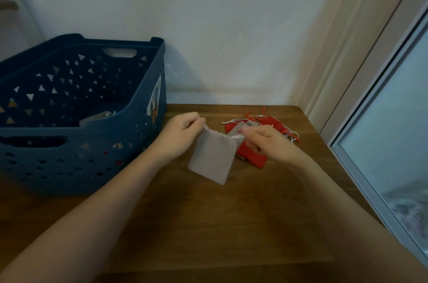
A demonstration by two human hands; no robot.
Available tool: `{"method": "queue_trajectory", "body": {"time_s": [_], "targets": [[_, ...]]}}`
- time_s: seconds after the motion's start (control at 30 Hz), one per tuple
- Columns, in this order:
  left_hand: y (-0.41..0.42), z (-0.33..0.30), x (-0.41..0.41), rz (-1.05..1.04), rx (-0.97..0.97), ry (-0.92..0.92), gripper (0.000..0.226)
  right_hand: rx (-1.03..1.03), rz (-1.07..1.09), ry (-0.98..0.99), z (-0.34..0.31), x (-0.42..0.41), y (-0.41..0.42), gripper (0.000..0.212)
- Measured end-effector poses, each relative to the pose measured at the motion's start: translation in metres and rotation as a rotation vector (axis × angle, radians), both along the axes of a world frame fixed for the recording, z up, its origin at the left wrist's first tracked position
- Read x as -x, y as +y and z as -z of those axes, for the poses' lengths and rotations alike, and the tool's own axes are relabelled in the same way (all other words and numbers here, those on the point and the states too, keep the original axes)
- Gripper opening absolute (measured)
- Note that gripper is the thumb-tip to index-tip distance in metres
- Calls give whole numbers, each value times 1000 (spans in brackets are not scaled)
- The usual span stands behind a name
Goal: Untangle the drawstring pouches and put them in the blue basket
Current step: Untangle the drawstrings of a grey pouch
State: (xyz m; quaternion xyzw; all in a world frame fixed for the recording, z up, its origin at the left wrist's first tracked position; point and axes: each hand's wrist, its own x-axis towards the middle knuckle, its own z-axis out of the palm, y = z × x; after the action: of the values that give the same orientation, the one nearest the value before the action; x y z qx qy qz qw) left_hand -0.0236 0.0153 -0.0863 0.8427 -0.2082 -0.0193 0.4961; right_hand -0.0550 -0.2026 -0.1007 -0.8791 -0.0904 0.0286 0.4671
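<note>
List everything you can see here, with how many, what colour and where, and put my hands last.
blue basket: one, dark blue with triangular holes, on the table's left, against the wall.
pouch in the basket: one, grey, on the basket floor; red also shows through the front holes.
held grey pouch: one, grey with white strings, hanging between the hands.
pouch pile: several, red and grey, count unclear, at the table's back right.
wooden table: one, brown.
wall: one, white, behind the table.
window: one, grey-framed, at right.
left hand: pinches the held pouch's string.
right hand: pinches white strings by the pile.
</note>
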Motion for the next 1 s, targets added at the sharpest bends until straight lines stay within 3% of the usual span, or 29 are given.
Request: {"method": "queue_trajectory", "body": {"time_s": [0.1,0.17,0.27,0.33,0.5,0.63,0.67,0.77,0.9,1.0], "targets": [[5,-4,1,-13,279,204,37,-766,67,150,3,-5,3,38],[2,-11,3,-33,441,297,37,-1065,50,183,-3,-7,11,33],[-4,-22,1,-43,792,495,51,-1289,0,184,-19,-4,25,37],[-5,-22,-3,-44,920,611,62,-1375,12,180,-29,-3,30,43],[-2,-7,-10,-256,1124,881,20,-1632,217,259,-14,-11,17,50],[-8,10,-5,-348,1116,865,11,-1566,385,291,0,-13,21,46],[-11,8,-5,-303,1097,835,13,-1478,390,263,-4,-14,23,43],[-16,0,-6,-142,963,721,50,-1131,358,136,-18,-16,27,35],[-23,-14,-7,-29,802,595,42,-737,244,-20,-30,-15,32,22],[-29,-18,-6,-100,583,365,39,-423,163,-75,-35,-10,40,17]]}}
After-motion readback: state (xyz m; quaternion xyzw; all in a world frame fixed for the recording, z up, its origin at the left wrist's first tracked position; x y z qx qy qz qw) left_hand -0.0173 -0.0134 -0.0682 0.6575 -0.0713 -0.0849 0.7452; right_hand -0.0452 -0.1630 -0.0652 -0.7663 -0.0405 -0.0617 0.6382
